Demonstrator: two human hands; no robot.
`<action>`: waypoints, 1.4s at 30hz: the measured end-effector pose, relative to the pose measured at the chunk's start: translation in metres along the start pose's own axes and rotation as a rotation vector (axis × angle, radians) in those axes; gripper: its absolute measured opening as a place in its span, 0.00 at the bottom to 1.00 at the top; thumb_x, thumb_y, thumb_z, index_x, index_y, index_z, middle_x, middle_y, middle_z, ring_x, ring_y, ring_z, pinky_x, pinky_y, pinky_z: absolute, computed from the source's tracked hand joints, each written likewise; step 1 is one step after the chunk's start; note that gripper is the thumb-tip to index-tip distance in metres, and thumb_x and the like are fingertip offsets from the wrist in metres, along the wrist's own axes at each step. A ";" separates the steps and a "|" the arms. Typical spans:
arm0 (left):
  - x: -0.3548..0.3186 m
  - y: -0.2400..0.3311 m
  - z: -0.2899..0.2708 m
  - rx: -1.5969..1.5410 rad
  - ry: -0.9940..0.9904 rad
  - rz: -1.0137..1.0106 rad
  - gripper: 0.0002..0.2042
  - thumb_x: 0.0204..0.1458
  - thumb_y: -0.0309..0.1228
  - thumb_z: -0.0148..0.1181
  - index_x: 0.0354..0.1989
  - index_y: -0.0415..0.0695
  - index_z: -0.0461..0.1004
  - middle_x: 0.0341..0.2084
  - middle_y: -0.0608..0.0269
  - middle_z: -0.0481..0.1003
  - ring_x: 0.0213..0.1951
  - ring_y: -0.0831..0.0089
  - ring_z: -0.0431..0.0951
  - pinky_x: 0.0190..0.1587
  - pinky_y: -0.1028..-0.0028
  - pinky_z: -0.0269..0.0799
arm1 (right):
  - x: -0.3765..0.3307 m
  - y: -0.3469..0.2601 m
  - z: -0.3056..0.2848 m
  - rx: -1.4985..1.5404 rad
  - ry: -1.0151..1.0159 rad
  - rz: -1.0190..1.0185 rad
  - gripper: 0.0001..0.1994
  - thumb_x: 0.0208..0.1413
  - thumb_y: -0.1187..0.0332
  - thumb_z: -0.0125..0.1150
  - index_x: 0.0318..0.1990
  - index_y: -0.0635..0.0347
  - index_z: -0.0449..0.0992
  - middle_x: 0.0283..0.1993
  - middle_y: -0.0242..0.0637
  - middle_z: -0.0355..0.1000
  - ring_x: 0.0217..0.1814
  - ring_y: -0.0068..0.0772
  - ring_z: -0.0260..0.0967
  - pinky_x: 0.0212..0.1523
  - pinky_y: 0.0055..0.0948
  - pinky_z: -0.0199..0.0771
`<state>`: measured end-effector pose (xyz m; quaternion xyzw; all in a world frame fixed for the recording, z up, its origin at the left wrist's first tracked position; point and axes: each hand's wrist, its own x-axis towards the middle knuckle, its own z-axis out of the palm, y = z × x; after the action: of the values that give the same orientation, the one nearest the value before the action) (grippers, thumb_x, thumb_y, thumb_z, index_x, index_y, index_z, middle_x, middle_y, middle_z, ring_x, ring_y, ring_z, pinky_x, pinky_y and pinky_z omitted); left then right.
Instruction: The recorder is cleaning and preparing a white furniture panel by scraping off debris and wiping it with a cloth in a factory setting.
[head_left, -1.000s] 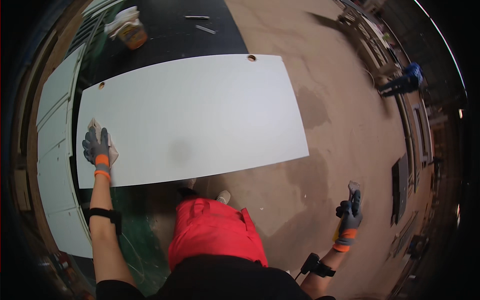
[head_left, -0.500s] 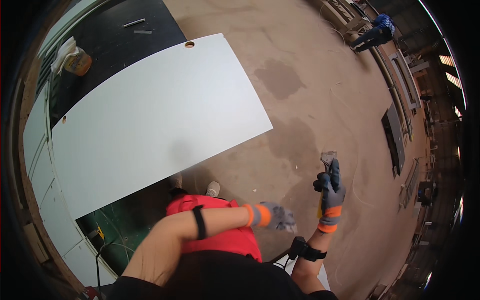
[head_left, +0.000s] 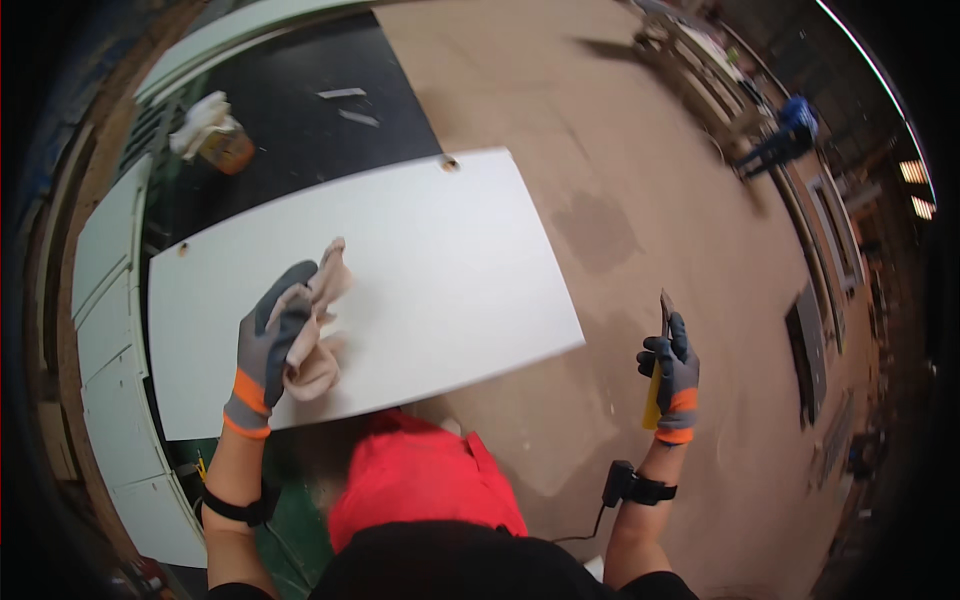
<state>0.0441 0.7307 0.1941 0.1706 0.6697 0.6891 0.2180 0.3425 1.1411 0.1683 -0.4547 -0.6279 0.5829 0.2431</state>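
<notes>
Nearest is the person's black shirt [head_left: 450, 565], with a red garment [head_left: 425, 485] below it. A black strap [head_left: 235, 508] circles the left forearm, and a black band with a small box [head_left: 640, 487] is fastened round the right one, a thin cable leading from it. Both hands wear grey gloves with orange cuffs.

The left hand [head_left: 263, 345] appears over the white panel, near its left end, fingers clamped on a crumpled beige cloth [head_left: 322, 365]. Folds of the cloth stick out beyond the fingers; whether any part touches the panel cannot be told. The right hand [head_left: 678, 372] is out to the right, over the floor and well apart from the panel. Its fingers are closed on a slim tool with a yellow handle [head_left: 652, 400], which points away from the body with its narrow metal end [head_left: 666, 312] past the fingertips.

The white panel [head_left: 430, 270] lies slanted in front of the person, with one hole [head_left: 450, 164] and another hole [head_left: 183, 250] along its far edge. Beyond that edge is a dark worktop [head_left: 310, 65] carrying an orange container [head_left: 230, 153], a white cloth [head_left: 203, 122] against it and two thin pale strips [head_left: 342, 93]. More white panels [head_left: 108, 345] line the left side. The brown floor [head_left: 510, 90] bears a darker patch [head_left: 597, 232]. Far off at right, a dark slab [head_left: 808, 350] stands tilted, and a person in blue [head_left: 798, 115] is beside a long wooden frame [head_left: 690, 75].
</notes>
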 end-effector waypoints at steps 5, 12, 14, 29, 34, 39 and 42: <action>0.107 0.015 -0.047 -0.036 0.091 0.002 0.16 0.56 0.26 0.55 0.54 0.40 0.73 0.54 0.60 0.72 0.50 0.71 0.75 0.52 0.72 0.73 | 0.043 -0.072 0.145 0.014 -0.524 -0.126 0.33 0.55 0.78 0.55 0.70 0.52 0.56 0.49 0.42 0.70 0.36 0.31 0.75 0.36 0.28 0.78; 0.291 -0.011 -0.121 0.945 0.408 0.431 0.33 0.49 0.48 0.63 0.63 0.53 0.62 0.51 0.52 0.67 0.56 0.51 0.64 0.57 0.57 0.63 | 0.053 -0.121 0.418 0.017 -0.894 -0.178 0.30 0.54 0.76 0.59 0.66 0.62 0.60 0.49 0.43 0.72 0.39 0.33 0.77 0.37 0.31 0.81; 0.287 -0.024 -0.122 1.054 0.502 0.603 0.36 0.47 0.51 0.64 0.65 0.55 0.61 0.53 0.49 0.64 0.57 0.47 0.62 0.58 0.52 0.60 | 0.066 -0.127 0.478 -0.057 -0.835 -0.234 0.27 0.50 0.73 0.62 0.61 0.62 0.67 0.46 0.43 0.73 0.41 0.36 0.76 0.41 0.32 0.79; 0.198 -0.080 -0.274 0.362 0.401 0.227 0.25 0.50 0.31 0.65 0.56 0.36 0.68 0.56 0.47 0.69 0.54 0.53 0.72 0.57 0.64 0.68 | 0.132 -0.116 0.711 -1.344 -0.561 -1.057 0.33 0.44 0.49 0.65 0.60 0.44 0.67 0.64 0.37 0.63 0.67 0.47 0.57 0.64 0.43 0.59; 0.219 -0.124 -0.328 0.667 0.657 0.248 0.46 0.44 0.37 0.71 0.68 0.37 0.48 0.63 0.42 0.59 0.64 0.52 0.61 0.65 0.63 0.59 | 0.019 -0.201 0.715 -0.666 -0.647 -1.561 0.52 0.35 0.51 0.73 0.70 0.50 0.52 0.71 0.50 0.47 0.74 0.55 0.43 0.71 0.50 0.45; 0.329 -0.162 -0.352 0.723 0.335 0.058 0.49 0.45 0.45 0.67 0.69 0.39 0.40 0.64 0.43 0.55 0.67 0.53 0.53 0.69 0.65 0.48 | 0.014 -0.207 0.781 -1.018 -0.770 -1.937 0.54 0.27 0.54 0.76 0.69 0.45 0.54 0.72 0.48 0.47 0.75 0.55 0.40 0.71 0.52 0.42; 0.352 -0.168 -0.344 0.910 0.363 0.318 0.46 0.42 0.47 0.68 0.67 0.46 0.48 0.62 0.51 0.59 0.64 0.56 0.60 0.66 0.61 0.56 | 0.029 -0.198 0.794 -0.895 -0.829 -1.843 0.41 0.37 0.67 0.70 0.65 0.44 0.62 0.65 0.38 0.60 0.70 0.47 0.54 0.65 0.48 0.59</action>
<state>-0.4234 0.6259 -0.0092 0.2256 0.8945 0.3711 -0.1057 -0.3916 0.7782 0.1902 0.3711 -0.9132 0.0059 0.1683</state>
